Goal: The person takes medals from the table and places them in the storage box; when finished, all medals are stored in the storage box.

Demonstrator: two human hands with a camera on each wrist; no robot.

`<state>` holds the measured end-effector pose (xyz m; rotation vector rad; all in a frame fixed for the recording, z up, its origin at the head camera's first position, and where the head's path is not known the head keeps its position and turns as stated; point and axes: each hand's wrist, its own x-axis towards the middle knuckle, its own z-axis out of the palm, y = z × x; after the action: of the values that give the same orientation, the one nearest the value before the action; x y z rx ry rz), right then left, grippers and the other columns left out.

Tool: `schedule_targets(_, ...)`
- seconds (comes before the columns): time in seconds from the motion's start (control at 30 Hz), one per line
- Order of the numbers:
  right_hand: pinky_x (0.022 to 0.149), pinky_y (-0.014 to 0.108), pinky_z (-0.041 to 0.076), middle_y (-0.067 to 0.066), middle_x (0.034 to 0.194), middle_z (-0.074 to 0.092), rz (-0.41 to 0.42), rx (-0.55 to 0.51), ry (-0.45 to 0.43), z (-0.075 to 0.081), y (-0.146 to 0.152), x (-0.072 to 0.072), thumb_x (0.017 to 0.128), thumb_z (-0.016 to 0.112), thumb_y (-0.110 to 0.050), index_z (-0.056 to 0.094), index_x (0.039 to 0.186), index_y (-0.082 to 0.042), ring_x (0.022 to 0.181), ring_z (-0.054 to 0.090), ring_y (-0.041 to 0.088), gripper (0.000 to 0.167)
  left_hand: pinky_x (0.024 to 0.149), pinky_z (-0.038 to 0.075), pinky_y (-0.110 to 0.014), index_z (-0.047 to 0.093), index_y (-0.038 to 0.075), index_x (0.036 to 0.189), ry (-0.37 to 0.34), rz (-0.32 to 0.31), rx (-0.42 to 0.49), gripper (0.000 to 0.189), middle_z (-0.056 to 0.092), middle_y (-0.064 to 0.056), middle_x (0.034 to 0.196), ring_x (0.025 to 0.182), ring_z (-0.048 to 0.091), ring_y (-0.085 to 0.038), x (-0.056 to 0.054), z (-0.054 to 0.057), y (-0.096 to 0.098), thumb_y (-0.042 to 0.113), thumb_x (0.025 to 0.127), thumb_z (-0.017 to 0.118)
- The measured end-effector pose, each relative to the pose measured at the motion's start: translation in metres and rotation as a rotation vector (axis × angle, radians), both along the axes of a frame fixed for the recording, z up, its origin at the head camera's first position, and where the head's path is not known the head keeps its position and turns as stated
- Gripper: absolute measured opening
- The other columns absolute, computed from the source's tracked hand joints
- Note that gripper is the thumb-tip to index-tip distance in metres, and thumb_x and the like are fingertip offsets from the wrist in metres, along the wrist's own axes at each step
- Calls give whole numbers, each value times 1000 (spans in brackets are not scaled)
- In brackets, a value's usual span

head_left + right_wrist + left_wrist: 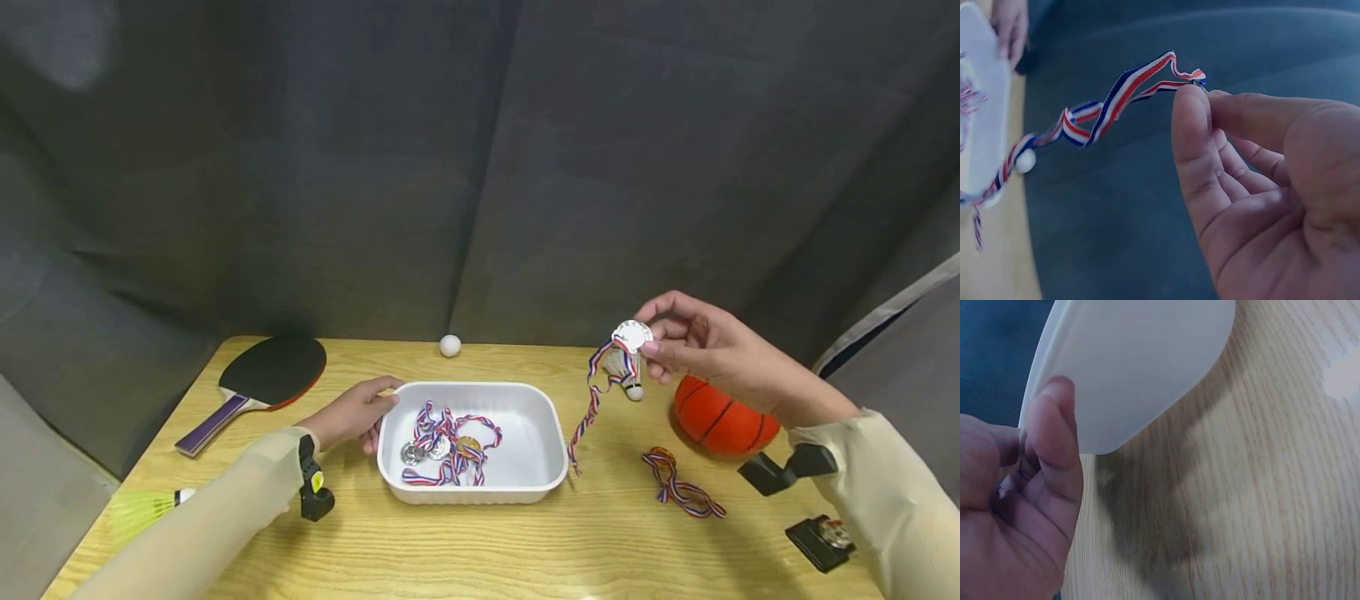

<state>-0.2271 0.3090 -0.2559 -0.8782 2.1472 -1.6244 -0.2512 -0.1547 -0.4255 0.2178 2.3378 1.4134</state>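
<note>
Sleeves [217,508] of cream cloth reach in over a wood-grain bench [510,546]. At near left lies a yellow-green shuttlecock [138,510]; at near right, a black case [808,542] with a round metallic piece. Beyond the case, a gold medal [663,454] rests on its red, white and blue ribbon.

At centre sits a white tray [528,442], holding two silver-coloured medals [440,448] and a gold-coloured one among tangled striped ribbons. The hands are well apart: the left hand [360,410] grips the tray's left rim. Right of the tray is an orange-red toy basketball [720,417], partly behind the forearm. Above it, the right hand [693,340] pinches a raised silver medal [632,335] between thumb and fingers, its twisted ribbon dangling near the tray's right edge.

Farther left lies a black table-tennis bat [273,371] with a purple handle; behind the dangling ribbon, a white shuttlecock [634,390]. At the far edge, a white ball [450,346] sits before dark curtain [480,167].
</note>
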Motion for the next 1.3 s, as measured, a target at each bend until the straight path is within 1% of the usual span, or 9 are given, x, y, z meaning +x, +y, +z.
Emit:
schedule_targets(0.17, 74, 25, 65, 5, 99, 75, -7, -68, 1, 26, -15, -4, 103, 55, 10, 50, 131, -5, 80, 71, 15, 33, 46, 53, -22, 43, 7, 155, 1, -4, 5, 42, 55, -2, 60, 44, 54, -8, -1, 1, 1, 17, 114, 42)
schedule_targets(0.27, 75, 25, 66, 6, 96, 74, -59, -61, 21, 37, -28, -6, 102, 59, 6, 49, 132, -6, 79, 71, 15, 34, 46, 53, -23, 42, 7, 156, 0, -1, 4, 43, 55, -2, 60, 44, 54, -8, -1, 1, 0, 17, 114, 42)
schedule_targets(0.37, 76, 24, 66, 7, 97, 75, -103, -70, 38, 41, -42, -9, 102, 62, 3, 48, 132, -6, 78, 71, 14, 35, 46, 53, -22, 41, 6, 156, 5, -8, 7, 43, 55, -1, 59, 44, 55, -7, -1, 2, 0, 17, 114, 41)
schedule_targets(0.47, 77, 23, 65, 6, 97, 75, -115, -87, 39, 37, -56, -14, 102, 63, 1, 49, 132, -8, 78, 70, 13, 34, 45, 53, -22, 41, 5, 156, 11, 0, 4, 43, 55, -1, 59, 44, 55, -8, -1, 1, 0, 18, 114, 42)
schedule_targets(0.63, 76, 24, 65, 3, 94, 73, -123, -72, 12, 17, -79, -28, 103, 63, -2, 49, 129, -9, 78, 71, 12, 31, 45, 53, -23, 43, 6, 155, 23, 14, 4, 43, 55, -2, 59, 43, 54, -8, -1, -1, 1, 17, 114, 42)
schedule_targets(0.8, 77, 26, 65, 2, 93, 71, -149, 5, -17, -13, -97, -41, 104, 62, -4, 48, 131, -9, 79, 70, 10, 31, 46, 53, -23, 43, 5, 155, 28, -3, 4, 43, 55, -2, 59, 43, 54, -8, -1, 0, 3, 17, 114, 42)
schedule_targets(1.0, 81, 29, 66, 4, 93, 70, -156, 104, -58, -49, -111, -54, 104, 61, -3, 45, 134, -3, 82, 71, 13, 35, 46, 53, -23, 44, 7, 155, 23, -2, 1, 42, 56, -2, 61, 44, 54, -8, -1, 2, 4, 17, 114, 43)
schedule_targets(1.17, 83, 32, 67, 12, 98, 70, -128, 208, -118, -79, -116, -61, 104, 59, -1, 45, 137, -1, 86, 73, 18, 35, 46, 52, -21, 43, 7, 155, 16, -4, 5, 42, 56, -2, 61, 45, 54, -8, 0, 3, 3, 17, 114, 43)
schedule_targets(1.3, 89, 40, 67, 16, 98, 69, -85, 294, -177, -96, -119, -62, 104, 57, 1, 49, 135, -2, 86, 73, 20, 32, 45, 52, -21, 42, 6, 155, 22, -10, 17, 43, 55, -2, 61, 44, 54, -8, 1, 4, 4, 17, 114, 43)
